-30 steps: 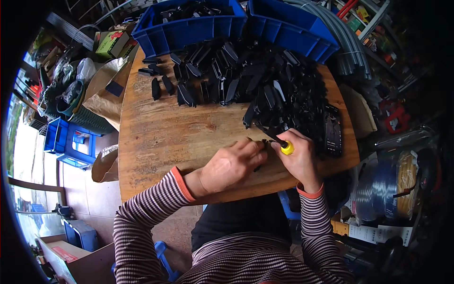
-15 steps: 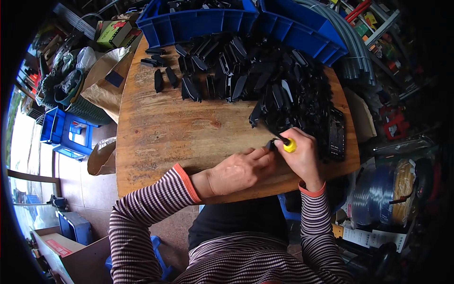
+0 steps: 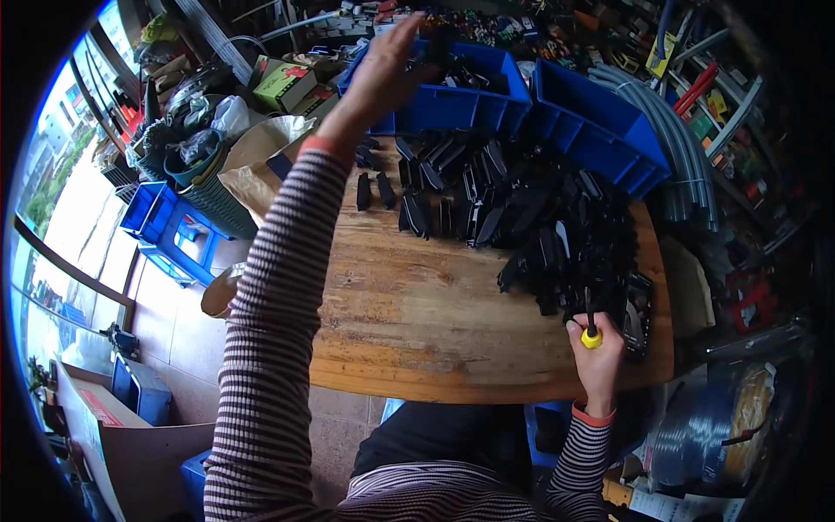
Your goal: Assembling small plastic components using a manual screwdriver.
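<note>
Left hand (image 3: 387, 65) advanced, fingers (image 3: 404, 33) wide | right fingers (image 3: 608, 328) holding one tool (image 3: 591, 338) | blue bins (image 3: 470, 113): two

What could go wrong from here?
The right hand holds the yellow-handled tool close to the loose black parts, so its dark shaft might scratch or scatter some. The phone lies near the right edge of the table; a bump could push it off. The left hand, raised at the left blue crate, might dislodge parts.
</note>
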### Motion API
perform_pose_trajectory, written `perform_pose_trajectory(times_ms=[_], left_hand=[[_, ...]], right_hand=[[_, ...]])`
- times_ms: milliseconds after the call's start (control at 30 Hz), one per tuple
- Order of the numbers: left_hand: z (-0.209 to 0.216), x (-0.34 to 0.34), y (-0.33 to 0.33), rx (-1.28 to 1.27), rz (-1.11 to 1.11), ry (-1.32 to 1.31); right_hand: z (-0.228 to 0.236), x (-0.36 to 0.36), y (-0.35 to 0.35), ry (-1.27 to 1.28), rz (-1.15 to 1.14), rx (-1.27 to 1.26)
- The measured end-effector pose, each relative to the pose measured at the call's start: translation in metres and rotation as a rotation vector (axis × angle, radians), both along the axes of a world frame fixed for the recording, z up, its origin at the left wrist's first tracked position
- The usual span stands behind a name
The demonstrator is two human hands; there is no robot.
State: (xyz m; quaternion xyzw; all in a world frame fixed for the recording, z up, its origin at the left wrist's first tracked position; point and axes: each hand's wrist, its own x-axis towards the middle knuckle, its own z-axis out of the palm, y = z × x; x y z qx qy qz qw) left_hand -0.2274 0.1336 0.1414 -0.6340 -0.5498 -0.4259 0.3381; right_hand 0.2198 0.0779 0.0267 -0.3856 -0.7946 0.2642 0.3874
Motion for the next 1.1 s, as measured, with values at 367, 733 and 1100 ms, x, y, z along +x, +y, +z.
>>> perform_pose_trajectory(times_ms=[367,733,1100], left_hand=[[-0.150,0.024,-0.103,-0.688,0.440,-0.275],[-0.144,0.234,-0.127,-0.888,-0.505,-0.703],[-0.139,0.243,-0.144,-0.779,-0.651,-0.348]], right_hand=[[0.001,0.001,0.002,-0.001,0.058,0.072],[0.010,-0.018,0.006,-0.014,0.140,0.132],[0.000,-0.039,0.008,-0.222,0.191,0.065]])
